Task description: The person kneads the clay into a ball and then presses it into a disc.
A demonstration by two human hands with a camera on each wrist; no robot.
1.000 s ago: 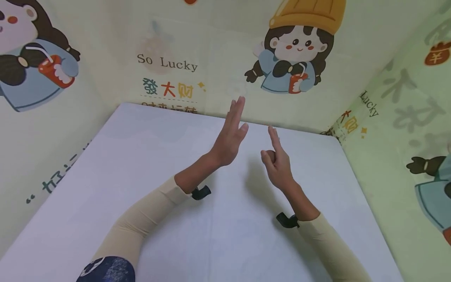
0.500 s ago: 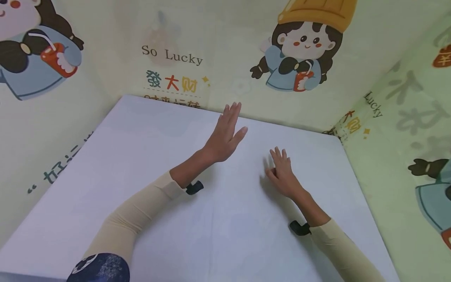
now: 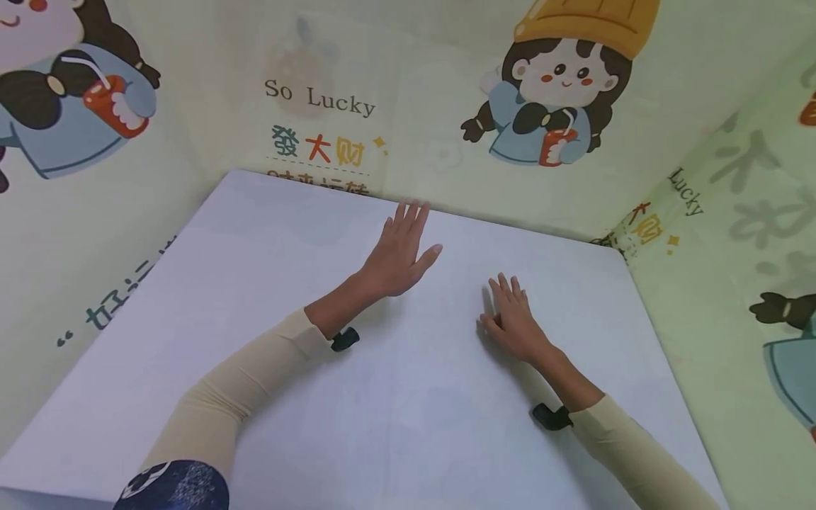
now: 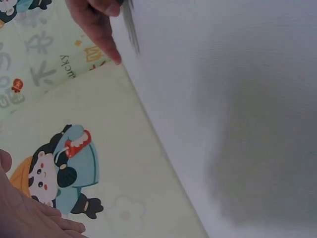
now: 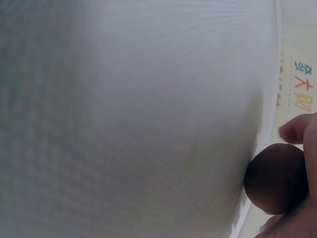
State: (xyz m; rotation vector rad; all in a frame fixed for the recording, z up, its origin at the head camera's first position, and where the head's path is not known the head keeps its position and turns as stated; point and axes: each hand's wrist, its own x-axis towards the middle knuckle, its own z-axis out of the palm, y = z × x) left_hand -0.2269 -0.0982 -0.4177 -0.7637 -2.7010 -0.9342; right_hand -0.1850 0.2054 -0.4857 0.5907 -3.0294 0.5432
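My left hand (image 3: 394,261) hovers palm down over the white tabletop (image 3: 306,425), fingers straight and thumb spread, holding nothing. In the left wrist view, part of that hand (image 4: 29,213) shows at the lower left. Farther right, my right hand (image 3: 515,322) is close over the tabletop with its fingers extended. The right wrist view shows a smooth, dark brown ball (image 5: 276,179) under this hand, between it and the white surface. Its thumb (image 5: 297,130) lies beside the ball. From the head view the ball is hidden beneath the hand.
Pale cloth walls (image 3: 421,99) printed with cartoon figures and lettering surround the table at the back and sides. Each wrist carries a black strap-like mount (image 3: 551,416) near the cuff. A dark blue patch (image 3: 175,487) covers part of the left sleeve.
The right hand has come down and toward me, its fingers straightening over the ball, which showed beside the thumb earlier. The left hand has lowered slightly, turning its palm down.
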